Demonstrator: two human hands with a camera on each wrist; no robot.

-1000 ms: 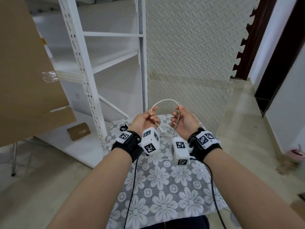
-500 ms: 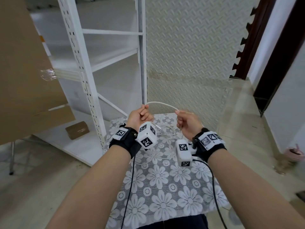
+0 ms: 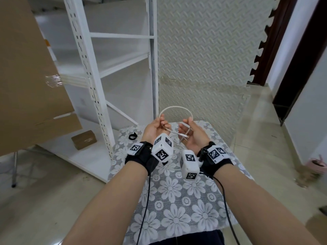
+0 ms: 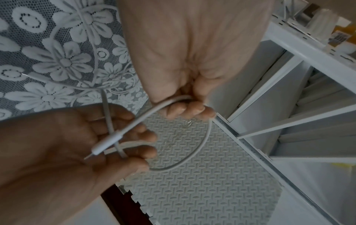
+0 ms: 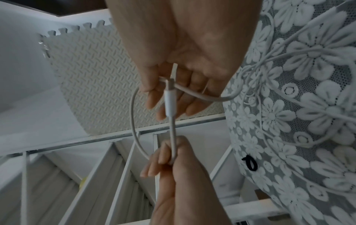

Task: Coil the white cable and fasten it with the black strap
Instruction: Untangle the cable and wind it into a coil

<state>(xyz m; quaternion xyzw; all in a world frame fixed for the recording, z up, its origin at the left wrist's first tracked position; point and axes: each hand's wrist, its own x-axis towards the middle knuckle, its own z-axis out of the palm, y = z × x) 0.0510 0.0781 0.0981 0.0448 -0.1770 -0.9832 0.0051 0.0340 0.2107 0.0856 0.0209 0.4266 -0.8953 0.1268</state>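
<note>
The white cable [image 3: 175, 107] arches in a loop between my two hands, above the far end of the table. My left hand [image 3: 161, 123] pinches the cable [image 4: 173, 102] between thumb and fingers. My right hand [image 3: 185, 124] holds the crossing of the loop under its thumb [image 5: 152, 82], and the cable's white connector [image 5: 169, 102] lies across its fingers. The slack cable [image 5: 289, 60] lies in loose curves on the cloth. Left of my left hand, the black strap [image 3: 132, 136] lies on the table's far left corner, untouched.
A floral lace cloth covers the small table [image 3: 177, 200]. A white metal shelf rack [image 3: 92, 82] stands close on the left, with a small brown box [image 3: 84, 139] on its base. A cardboard sheet [image 3: 26, 68] leans at far left, and a foam mat wall [image 3: 203, 59] stands behind.
Half a second ago my hands were apart with the cable drawn nearly flat between them. They have come back together, and the span has bowed up into a loop.
</note>
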